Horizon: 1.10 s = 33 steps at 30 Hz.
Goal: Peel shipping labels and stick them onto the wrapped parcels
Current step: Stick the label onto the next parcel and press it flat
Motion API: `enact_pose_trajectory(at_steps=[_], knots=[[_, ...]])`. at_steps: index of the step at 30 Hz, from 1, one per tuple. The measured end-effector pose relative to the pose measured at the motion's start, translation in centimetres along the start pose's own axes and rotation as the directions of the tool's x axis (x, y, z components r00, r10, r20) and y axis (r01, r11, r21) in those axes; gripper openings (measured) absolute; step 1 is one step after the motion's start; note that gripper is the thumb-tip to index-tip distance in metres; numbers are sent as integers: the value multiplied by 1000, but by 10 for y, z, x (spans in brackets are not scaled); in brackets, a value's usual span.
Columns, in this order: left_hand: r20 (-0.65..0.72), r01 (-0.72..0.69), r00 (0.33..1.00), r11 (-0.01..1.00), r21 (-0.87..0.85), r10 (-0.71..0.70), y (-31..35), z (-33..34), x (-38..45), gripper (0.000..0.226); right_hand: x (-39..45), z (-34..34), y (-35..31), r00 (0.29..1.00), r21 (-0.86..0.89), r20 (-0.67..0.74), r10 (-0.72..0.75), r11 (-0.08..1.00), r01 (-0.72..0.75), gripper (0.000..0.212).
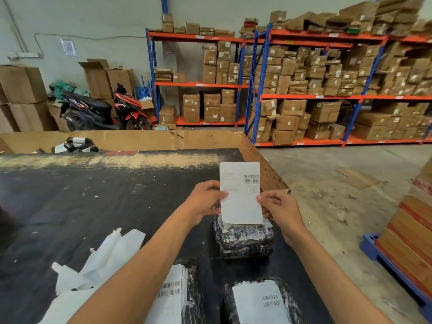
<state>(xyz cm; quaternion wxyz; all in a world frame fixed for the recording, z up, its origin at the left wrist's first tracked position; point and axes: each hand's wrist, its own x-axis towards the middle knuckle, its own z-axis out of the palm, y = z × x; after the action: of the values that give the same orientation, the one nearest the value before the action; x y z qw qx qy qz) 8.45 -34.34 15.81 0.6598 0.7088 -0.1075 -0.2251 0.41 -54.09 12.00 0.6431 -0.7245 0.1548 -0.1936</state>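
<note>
The shipping label (240, 192) is a smooth white paper rectangle, upright, barcodes printed toward its two o'clock corner, lower half blank; the left hand (203, 202) pinches its nine o'clock edge, the right hand (279, 210) its three o'clock edge, fingers curled; just below, at six o'clock, a wrapped parcel (244, 239) in crinkled, glossy dark film lies on the worn black table (93, 195); loose white backing sheets (100, 258) lie crumpled at eight o'clock.

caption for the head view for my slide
Both hands, left and right, hold a label above a wrapped parcel.
</note>
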Motion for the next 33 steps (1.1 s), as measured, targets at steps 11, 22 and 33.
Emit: enact_pose_trajectory(at_steps=[11,22,33], knots=[[17,218,974,955,200,-226,-42,11,60,18,49,1,50,990,-212,-28,137,967,-140,19],[13,201,976,928,312,-216,-55,14,76,32,56,2,71,993,-352,-51,102,929,-114,23],[-92,132,991,691,711,-95,-51,27,74,36,55,3,76,998,-470,-47,44,881,-61,11]])
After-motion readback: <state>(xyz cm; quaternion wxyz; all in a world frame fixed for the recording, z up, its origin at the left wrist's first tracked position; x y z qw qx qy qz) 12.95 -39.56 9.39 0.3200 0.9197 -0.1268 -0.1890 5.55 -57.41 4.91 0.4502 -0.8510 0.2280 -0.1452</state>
